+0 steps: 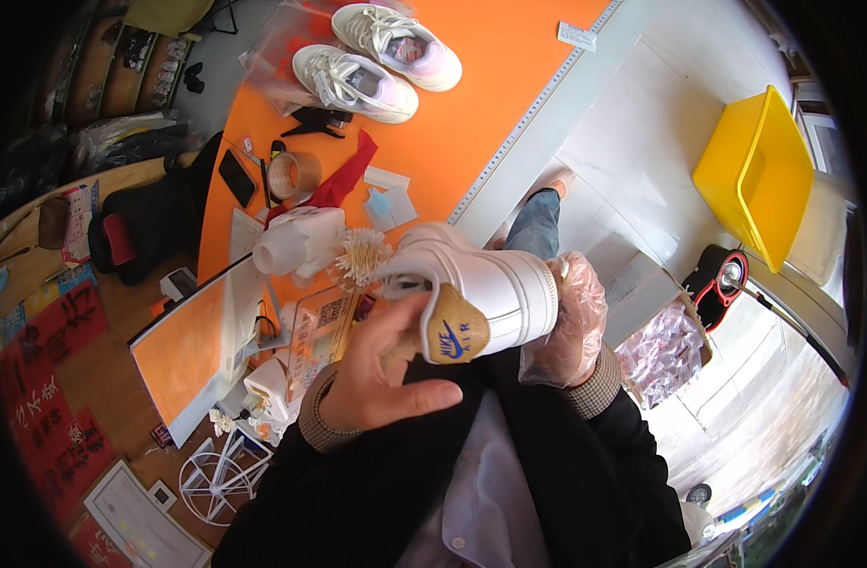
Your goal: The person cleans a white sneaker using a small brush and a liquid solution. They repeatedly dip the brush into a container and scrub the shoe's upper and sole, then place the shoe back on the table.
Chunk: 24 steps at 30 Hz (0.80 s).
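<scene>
A white Nike Air sneaker (501, 291) with a tan heel patch is held up before me, its heel towards the camera and its sole to the right. My right hand (567, 319), in a clear plastic glove, grips the sole side. My bare left hand (387, 366) is beside the heel and collar, thumb spread apart; its fingertips are partly hidden near the shoe's opening, so whether they grip it is unclear. Behind the shoe, cotton swabs (363, 257) stand beside a white plastic bottle (291, 245). A pair of pale sneakers (376, 64) sits farther back on the orange table (476, 106).
On the table lie a roll of brown tape (293, 175), a phone (237, 177), a red cloth (344, 174) and a black clamp (315, 122). A monitor (192, 348) stands left. Right of the table are a yellow bin (753, 177) and a carton of crumpled plastic (664, 355).
</scene>
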{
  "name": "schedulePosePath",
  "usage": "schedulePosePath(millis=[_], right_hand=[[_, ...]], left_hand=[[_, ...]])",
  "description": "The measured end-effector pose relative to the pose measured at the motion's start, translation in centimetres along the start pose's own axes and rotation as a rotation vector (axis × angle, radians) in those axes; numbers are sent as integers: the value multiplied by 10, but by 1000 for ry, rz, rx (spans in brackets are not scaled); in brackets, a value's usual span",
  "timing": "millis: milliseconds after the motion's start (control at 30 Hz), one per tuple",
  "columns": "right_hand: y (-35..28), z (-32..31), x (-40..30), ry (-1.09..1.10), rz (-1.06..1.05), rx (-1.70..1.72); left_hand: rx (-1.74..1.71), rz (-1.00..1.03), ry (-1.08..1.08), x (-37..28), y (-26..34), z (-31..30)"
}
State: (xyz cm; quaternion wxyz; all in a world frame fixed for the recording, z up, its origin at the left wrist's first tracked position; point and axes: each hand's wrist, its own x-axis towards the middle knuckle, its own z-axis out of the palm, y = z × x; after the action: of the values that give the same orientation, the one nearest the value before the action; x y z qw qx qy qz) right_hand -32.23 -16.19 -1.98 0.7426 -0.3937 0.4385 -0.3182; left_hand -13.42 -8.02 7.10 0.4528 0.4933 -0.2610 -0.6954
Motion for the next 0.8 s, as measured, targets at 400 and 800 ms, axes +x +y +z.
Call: schedulePosePath(millis=[400, 800], right_hand=[[91, -4, 63, 223, 176, 536], [122, -46, 101, 329, 228, 299]], left_hand=[[-208, -86, 205, 43, -67, 29], [1506, 590, 291, 93, -113, 2]])
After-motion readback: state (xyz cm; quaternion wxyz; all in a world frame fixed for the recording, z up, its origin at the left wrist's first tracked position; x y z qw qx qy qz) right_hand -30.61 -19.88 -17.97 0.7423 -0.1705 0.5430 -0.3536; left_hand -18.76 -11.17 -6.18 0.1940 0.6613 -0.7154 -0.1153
